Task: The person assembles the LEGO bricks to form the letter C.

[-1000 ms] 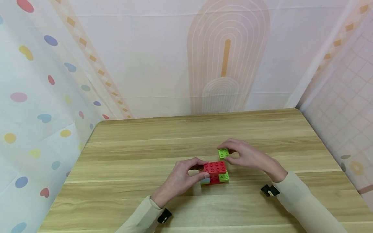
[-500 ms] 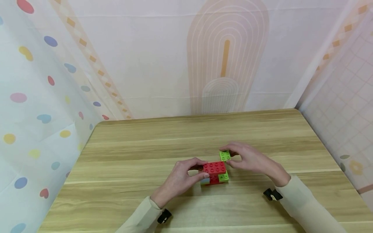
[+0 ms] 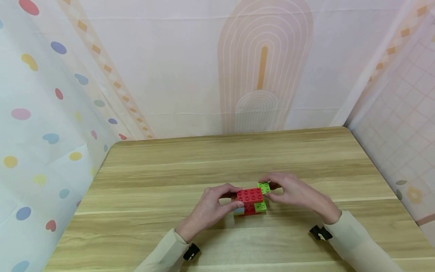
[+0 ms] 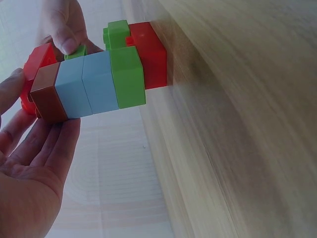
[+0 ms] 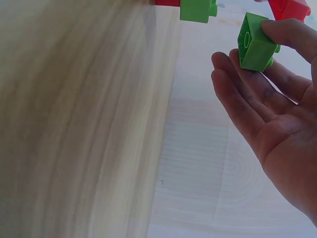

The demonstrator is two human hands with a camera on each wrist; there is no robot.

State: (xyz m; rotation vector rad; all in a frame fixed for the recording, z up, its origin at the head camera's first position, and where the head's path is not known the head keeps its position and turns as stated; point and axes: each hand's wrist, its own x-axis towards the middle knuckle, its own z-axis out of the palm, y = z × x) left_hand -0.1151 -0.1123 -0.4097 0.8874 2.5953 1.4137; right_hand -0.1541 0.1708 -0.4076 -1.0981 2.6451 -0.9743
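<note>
A stack of toy building bricks stands on the wooden table, held near its top by my left hand (image 3: 210,207). From the left wrist view, a red brick (image 4: 148,54) forms the base, and on it rises a column of a green brick (image 4: 127,77), two light blue bricks (image 4: 83,82) and a brown brick (image 4: 48,91). Across the top lies a long red brick (image 3: 250,195), jutting right. A second green brick (image 3: 260,206) sits on the base's right end. My right hand (image 3: 292,190) pinches a loose green brick (image 5: 255,44) beside the top red brick, above the table.
The wooden table (image 3: 163,166) spreads around the stack on all sides. Its back edge meets a patterned curtain (image 3: 183,75), and further patterned cloth hangs at left and right. A black strap piece (image 3: 192,252) sits below the left cuff.
My right hand has moved nearer to me and slightly right with its green brick, which now appears close to the top red brick's right end. The left hand and stack have stayed put.
</note>
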